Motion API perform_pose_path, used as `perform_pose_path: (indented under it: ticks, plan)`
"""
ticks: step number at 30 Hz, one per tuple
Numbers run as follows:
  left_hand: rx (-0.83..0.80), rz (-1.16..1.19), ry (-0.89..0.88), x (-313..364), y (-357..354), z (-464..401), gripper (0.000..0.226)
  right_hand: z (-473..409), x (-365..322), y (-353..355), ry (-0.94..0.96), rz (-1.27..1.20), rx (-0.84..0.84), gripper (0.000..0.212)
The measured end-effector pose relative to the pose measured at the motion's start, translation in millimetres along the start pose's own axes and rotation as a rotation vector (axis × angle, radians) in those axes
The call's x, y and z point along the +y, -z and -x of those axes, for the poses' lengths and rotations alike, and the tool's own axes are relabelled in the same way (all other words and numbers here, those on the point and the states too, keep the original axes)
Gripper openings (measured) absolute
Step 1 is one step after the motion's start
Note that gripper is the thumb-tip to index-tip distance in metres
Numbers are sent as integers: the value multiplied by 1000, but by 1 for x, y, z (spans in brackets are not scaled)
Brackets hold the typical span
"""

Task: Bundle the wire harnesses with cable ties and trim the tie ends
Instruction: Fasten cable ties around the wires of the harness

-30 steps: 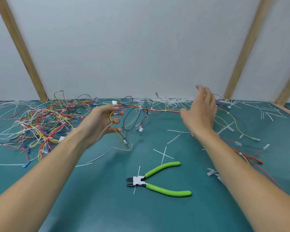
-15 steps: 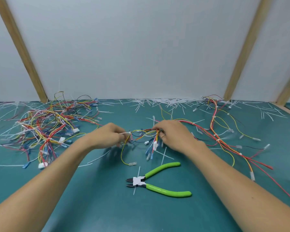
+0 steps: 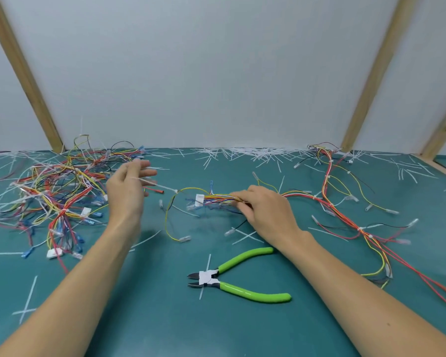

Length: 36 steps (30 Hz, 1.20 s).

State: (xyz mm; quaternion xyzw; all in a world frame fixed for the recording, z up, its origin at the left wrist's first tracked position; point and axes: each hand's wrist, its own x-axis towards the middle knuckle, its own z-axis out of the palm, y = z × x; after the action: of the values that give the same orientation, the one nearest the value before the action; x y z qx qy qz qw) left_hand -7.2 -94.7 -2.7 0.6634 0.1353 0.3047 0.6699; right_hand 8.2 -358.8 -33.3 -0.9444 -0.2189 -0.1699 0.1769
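A multicoloured wire harness (image 3: 218,198) with a white connector lies across the middle of the green mat, trailing off to the right. My right hand (image 3: 265,211) pinches its gathered wires just right of the connector. A white cable tie (image 3: 156,185) loops round a yellow wire, and my left hand (image 3: 128,189) is raised to the left holding the tie's long tail, fingers partly spread and blurred. Green-handled flush cutters (image 3: 238,282) lie on the mat in front of me, jaws pointing left, touched by neither hand.
A tangled heap of harnesses (image 3: 59,194) fills the left of the mat. Loose white cable ties (image 3: 252,153) are strewn along the back wall and over the mat (image 3: 152,318). More long red and yellow wires (image 3: 345,202) run down the right side.
My left hand has moved up and to the left, drawing the cable tie's tail out. My right hand has shifted right along the harness, which is now stretched straighter.
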Motion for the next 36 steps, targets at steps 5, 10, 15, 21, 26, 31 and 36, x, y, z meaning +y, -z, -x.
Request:
perform_pose_path:
  ticks: [5, 10, 15, 21, 26, 31, 36]
  plan:
    - [-532, -265, 228, -8, -2, 17, 58, 1, 4, 1, -60, 44, 52, 26]
    - [-788, -336, -75, -2, 7, 30, 62, -2, 8, 2, -106, 154, 125, 25]
    - [-748, -408, -126, -2, 5, 39, 37, -1, 11, 0, -162, 206, 105, 28]
    - [-387, -502, -300, -11, 6, 30, 22, 3, 10, 0, -166, 43, 99, 40]
    - [-377, -541, -325, -11, 2, 31, 19, 4, 14, -3, -203, 41, 21, 34]
    - [-400, -402, -239, -7, 5, 33, 21, 3, 17, -1, -173, -22, 117, 26]
    - [-421, -325, -137, -2, 5, 35, 32, 8, 11, -5, -154, -19, -37, 30]
